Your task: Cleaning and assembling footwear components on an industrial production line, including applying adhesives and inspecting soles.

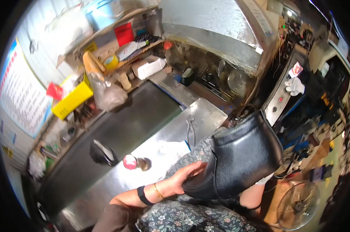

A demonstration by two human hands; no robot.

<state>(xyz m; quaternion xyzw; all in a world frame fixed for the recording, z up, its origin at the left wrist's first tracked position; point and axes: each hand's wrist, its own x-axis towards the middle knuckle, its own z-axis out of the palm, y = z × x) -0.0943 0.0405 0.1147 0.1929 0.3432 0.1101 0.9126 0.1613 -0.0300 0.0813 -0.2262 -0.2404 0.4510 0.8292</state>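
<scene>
A black leather ankle boot (pixel 246 150) is held up in front of my body, tilted, close to the camera. My left hand (pixel 185 178) grips its lower left end, with the fingers partly hidden behind the leather. At the boot's lower right edge, my right hand (pixel 264 180) in a white glove holds it from behind; most of that hand is hidden. Left of the boot, a metal bench (pixel 159 162) carries a small container with a red and white top (pixel 130 162), a brownish round jar (pixel 144 164) and pliers (pixel 191 131).
Along the bench runs a dark conveyor belt (pixel 132 112) with another black shoe (pixel 102 152) on it. A large metal machine housing (pixel 209 34) stands at its far end. Left are a yellow box (pixel 72 98) and a cluttered shelf (pixel 120 58). A fan (pixel 298 205) stands lower right.
</scene>
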